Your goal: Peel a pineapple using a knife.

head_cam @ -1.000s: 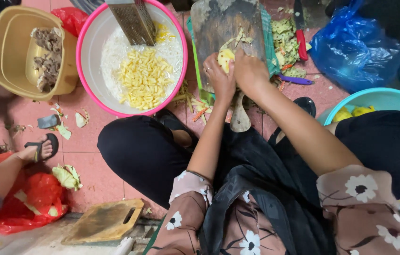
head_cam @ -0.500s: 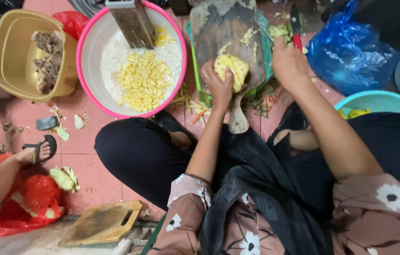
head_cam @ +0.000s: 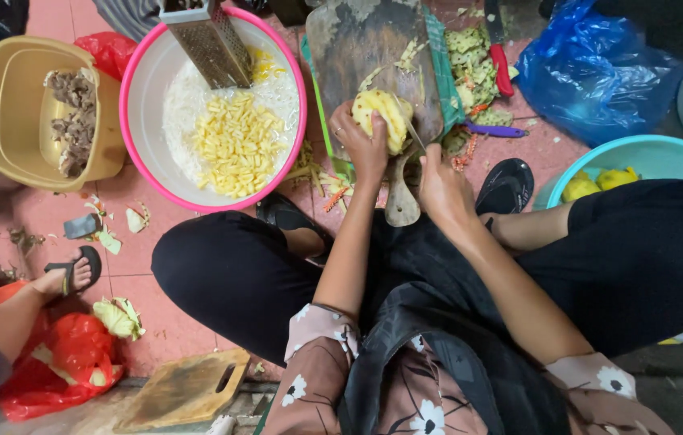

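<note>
The worn wooden cutting board sat at the centre of it all. On its near end, the left hand gripped a peeled yellow fruit, and the right hand sat just right of that. Left of the board lay the pink-rimmed round basin, with yellow fruit strips and a metal box grater in it. Farther left stood the tan plastic tub. Right of the board lay the red-handled knife, then the blue plastic bag.
</note>
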